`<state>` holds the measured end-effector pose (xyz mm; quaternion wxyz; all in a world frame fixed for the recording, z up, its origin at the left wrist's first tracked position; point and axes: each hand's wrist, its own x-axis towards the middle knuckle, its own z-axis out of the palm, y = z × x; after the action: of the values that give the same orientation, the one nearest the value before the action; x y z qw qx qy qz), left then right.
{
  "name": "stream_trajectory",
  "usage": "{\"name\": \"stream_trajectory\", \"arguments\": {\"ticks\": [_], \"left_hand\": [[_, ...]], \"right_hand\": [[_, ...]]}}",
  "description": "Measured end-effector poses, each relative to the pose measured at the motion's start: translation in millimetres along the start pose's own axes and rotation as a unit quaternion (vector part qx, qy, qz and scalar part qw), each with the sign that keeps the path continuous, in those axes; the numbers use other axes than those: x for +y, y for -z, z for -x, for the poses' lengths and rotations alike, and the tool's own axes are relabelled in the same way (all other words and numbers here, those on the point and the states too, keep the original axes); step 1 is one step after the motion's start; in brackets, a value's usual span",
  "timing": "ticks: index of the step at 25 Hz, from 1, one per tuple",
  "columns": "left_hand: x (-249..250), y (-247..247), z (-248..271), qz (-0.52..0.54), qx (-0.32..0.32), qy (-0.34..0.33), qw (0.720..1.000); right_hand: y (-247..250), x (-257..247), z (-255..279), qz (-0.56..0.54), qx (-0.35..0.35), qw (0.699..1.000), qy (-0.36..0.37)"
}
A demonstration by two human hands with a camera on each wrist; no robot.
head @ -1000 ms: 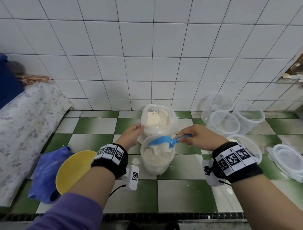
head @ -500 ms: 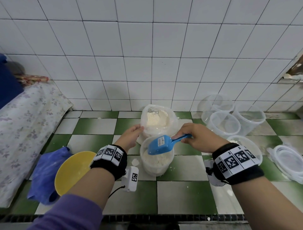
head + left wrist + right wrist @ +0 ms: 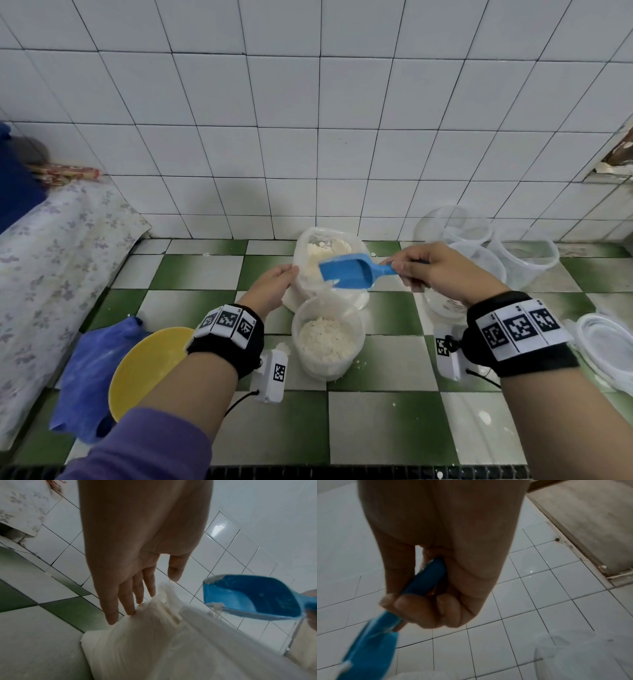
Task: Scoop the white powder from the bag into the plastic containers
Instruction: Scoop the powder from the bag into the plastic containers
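Our right hand [image 3: 442,274] is clamped on the scoop [image 3: 349,272] handle; left hand [image 3: 270,291], fingers straight, steadies the floppy bag [image 3: 308,253] rim. Powder's probably light.

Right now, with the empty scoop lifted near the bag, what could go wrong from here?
1. The left hand only touches the bag rim with straight fingers; digging may tip or collapse it.
2. Powder clings to the scoop lip and could drop onto the counter.
3. The container is unheld; a knock could shift it.
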<state>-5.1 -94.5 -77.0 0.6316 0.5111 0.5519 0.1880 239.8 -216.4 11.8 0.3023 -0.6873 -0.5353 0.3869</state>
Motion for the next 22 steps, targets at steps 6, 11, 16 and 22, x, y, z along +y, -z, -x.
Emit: {"name": "stream_trajectory", "arguments": {"ticks": [6,11,16,22], "left_hand": [[7.2,2.6,-12.8,-0.025,-0.004,-0.011,1.0],[10.4,2.4,-16.5,-0.053,-0.014,-0.021,0.998],[10.5,3.9,-20.8,-0.055,-0.026,-0.015,0.998],[13.5,-2.4,-20.6,0.02,-0.033,-0.009,0.999]], "right_hand": [[-16.3,-12.6,-29.1,0.224,0.087,0.97,0.025],[-40.4,-16.6,-50.0,0.485,0.064,0.87,0.052],[-46.2,-18.8,-59.9,0.538,-0.002,0.842,0.047],[-55.3,-10.3,-73.7,0.529,-0.052,0.844,0.068]]}}
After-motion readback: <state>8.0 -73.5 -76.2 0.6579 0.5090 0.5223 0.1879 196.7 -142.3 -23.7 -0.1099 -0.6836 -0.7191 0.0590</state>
